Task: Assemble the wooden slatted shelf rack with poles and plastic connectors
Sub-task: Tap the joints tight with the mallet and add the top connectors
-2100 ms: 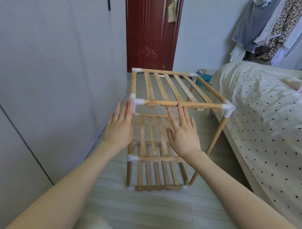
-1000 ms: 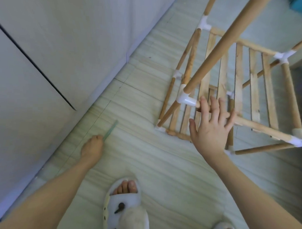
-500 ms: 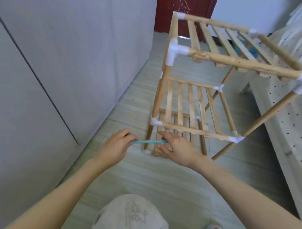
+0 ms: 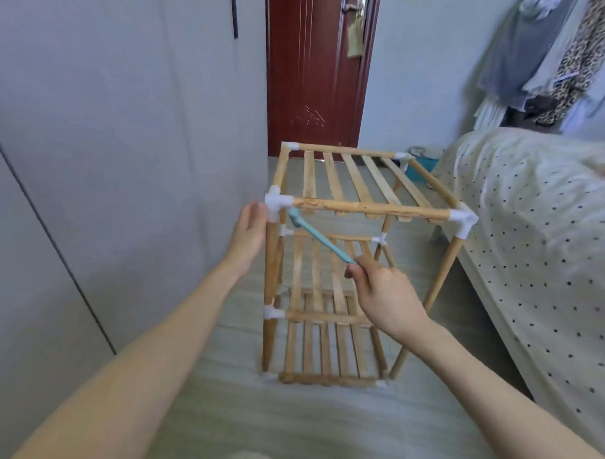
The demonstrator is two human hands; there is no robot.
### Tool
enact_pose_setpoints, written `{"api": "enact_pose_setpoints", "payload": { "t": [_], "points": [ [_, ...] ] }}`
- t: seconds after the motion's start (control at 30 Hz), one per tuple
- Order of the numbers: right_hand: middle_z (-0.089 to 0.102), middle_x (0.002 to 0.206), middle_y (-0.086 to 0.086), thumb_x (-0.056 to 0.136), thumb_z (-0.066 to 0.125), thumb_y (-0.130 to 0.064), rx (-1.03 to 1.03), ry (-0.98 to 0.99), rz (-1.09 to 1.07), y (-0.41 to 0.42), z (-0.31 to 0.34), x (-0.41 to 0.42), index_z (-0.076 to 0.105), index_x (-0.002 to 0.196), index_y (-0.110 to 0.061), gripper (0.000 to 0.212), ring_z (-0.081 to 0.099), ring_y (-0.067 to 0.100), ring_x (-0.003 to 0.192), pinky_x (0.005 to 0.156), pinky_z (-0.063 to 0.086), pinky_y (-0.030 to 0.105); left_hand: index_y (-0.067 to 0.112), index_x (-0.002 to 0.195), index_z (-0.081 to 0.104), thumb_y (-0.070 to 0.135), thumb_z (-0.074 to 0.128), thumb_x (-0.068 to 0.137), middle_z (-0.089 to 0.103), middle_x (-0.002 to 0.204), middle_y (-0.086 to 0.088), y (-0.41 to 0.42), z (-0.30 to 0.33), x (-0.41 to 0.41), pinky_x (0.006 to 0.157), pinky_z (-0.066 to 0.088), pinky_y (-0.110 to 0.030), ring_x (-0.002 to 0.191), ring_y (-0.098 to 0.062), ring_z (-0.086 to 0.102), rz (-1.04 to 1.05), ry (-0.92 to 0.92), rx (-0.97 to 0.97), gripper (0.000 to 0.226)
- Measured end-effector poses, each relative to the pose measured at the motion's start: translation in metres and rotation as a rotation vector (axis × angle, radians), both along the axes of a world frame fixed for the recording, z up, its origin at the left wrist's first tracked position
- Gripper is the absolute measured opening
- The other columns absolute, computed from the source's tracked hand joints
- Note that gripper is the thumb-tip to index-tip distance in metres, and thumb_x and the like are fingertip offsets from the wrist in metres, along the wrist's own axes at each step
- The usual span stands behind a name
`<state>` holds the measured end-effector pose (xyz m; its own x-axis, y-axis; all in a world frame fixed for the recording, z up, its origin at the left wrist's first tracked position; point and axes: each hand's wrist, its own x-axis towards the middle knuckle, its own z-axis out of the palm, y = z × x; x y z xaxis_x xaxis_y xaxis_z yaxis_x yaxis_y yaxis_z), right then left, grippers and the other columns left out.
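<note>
Between a grey wardrobe and a dotted bed, on the pale floor, the wooden rack is seen standing upright with all three slatted tiers fitted. The left hand is laid flat, fingers straight, against the near-left top connector, probably to brace that corner, while a slim teal tool is pinched in the right hand and aimed at the same joint, seemingly to tap or seat it. Nothing is held on the slats.
</note>
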<state>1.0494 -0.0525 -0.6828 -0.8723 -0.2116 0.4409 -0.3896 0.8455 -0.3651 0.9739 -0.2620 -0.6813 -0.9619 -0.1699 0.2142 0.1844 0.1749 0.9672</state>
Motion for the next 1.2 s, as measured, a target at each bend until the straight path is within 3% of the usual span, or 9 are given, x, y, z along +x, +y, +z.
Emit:
{"api": "enact_pose_setpoints", "payload": {
  "t": [0.1, 0.23, 0.43, 0.6, 0.77, 0.9, 1.0, 1.13, 1.2],
  "points": [
    [0.048, 0.059, -0.01, 0.1, 0.038, -0.025, -0.287, 0.003, -0.02, 0.003, 0.009, -0.004, 0.063, 0.098, -0.013, 0.027, 0.046, 0.009, 0.053, 0.051, 0.031, 0.025, 0.005, 0.135, 0.038, 0.019, 0.038, 0.101, 0.047, 0.135, -0.01, 0.015, -0.001, -0.015, 0.106, 0.033, -0.031, 0.126, -0.02, 0.043, 0.008, -0.011, -0.174, 0.037],
    [0.041, 0.053, -0.005, 0.097, 0.044, -0.029, -0.569, -0.033, 0.006, 0.002, 0.024, -0.004, 0.062, 0.086, -0.02, 0.023, 0.039, 0.005, 0.044, 0.044, 0.029, 0.017, 0.008, 0.1, 0.053, 0.007, 0.045, 0.096, 0.061, 0.09, -0.008, 0.018, -0.018, -0.008, 0.089, 0.044, -0.037, 0.095, -0.028, 0.06, 0.037, 0.044, -0.214, 0.008],
    [0.044, 0.055, -0.009, 0.1, 0.038, -0.024, -0.245, -0.106, 0.055, 0.0, 0.041, 0.006, 0.061, 0.086, -0.009, 0.031, 0.04, 0.003, 0.045, 0.046, 0.03, 0.015, 0.027, 0.081, 0.051, 0.008, 0.05, 0.094, 0.062, 0.076, 0.003, 0.024, -0.029, 0.014, 0.082, 0.048, -0.037, 0.082, -0.024, 0.062, 0.027, 0.124, -0.193, 0.023],
    [0.044, 0.058, -0.011, 0.099, 0.04, -0.019, -0.521, 0.286, 0.057, -0.001, 0.087, 0.009, 0.053, 0.084, -0.012, 0.021, 0.048, -0.009, 0.047, 0.043, 0.036, 0.007, 0.027, 0.088, 0.052, 0.011, 0.05, 0.095, 0.062, 0.084, 0.003, 0.022, -0.032, 0.015, 0.089, 0.047, -0.034, 0.087, -0.015, 0.06, -0.06, 0.044, -0.131, 0.018],
    [0.054, 0.067, -0.003, 0.1, 0.04, -0.024, -0.102, -0.072, 0.049, -0.01, 0.065, 0.008, 0.058, 0.09, -0.009, 0.026, 0.049, 0.007, 0.053, 0.052, 0.046, 0.027, 0.021, 0.095, 0.056, 0.01, 0.054, 0.094, 0.064, 0.094, 0.001, 0.015, -0.073, 0.022, 0.093, 0.048, -0.039, 0.099, -0.021, 0.062, -0.073, -0.14, -0.178, 0.011],
    [0.046, 0.059, -0.01, 0.098, 0.041, -0.022, -0.416, 0.321, 0.075, -0.015, 0.072, 0.004, 0.052, 0.085, -0.014, 0.019, 0.049, 0.003, 0.05, 0.044, 0.039, 0.014, 0.025, 0.091, 0.059, 0.012, 0.055, 0.093, 0.066, 0.089, 0.005, 0.012, -0.09, 0.02, 0.084, 0.049, -0.03, 0.094, -0.016, 0.063, -0.067, -0.158, -0.168, 0.014],
    [0.055, 0.071, 0.0, 0.1, 0.037, -0.025, -0.053, -0.054, 0.074, -0.022, 0.055, 0.008, 0.055, 0.089, -0.012, 0.025, 0.055, 0.01, 0.058, 0.058, 0.05, 0.03, 0.023, 0.09, 0.061, 0.011, 0.056, 0.093, 0.066, 0.089, 0.002, 0.012, -0.089, 0.018, 0.082, 0.047, -0.028, 0.092, -0.016, 0.063, -0.046, -0.157, -0.187, 0.013],
    [0.047, 0.061, -0.009, 0.098, 0.041, -0.022, -0.398, 0.282, 0.08, -0.023, 0.069, 0.008, 0.049, 0.083, -0.017, 0.018, 0.051, 0.0, 0.051, 0.044, 0.039, 0.013, 0.027, 0.085, 0.06, 0.011, 0.057, 0.092, 0.065, 0.085, 0.007, 0.01, -0.088, 0.018, 0.079, 0.044, -0.025, 0.09, -0.014, 0.062, -0.063, -0.16, -0.192, 0.017],
    [0.049, 0.062, -0.007, 0.099, 0.039, -0.024, -0.39, 0.312, 0.073, -0.028, 0.07, 0.01, 0.047, 0.087, -0.016, 0.016, 0.052, 0.003, 0.049, 0.042, 0.04, 0.014, 0.026, 0.085, 0.06, 0.011, 0.056, 0.092, 0.065, 0.087, 0.006, 0.012, -0.087, 0.019, 0.081, 0.044, -0.026, 0.092, -0.015, 0.062, -0.052, -0.165, -0.182, 0.017]
  ]
}}
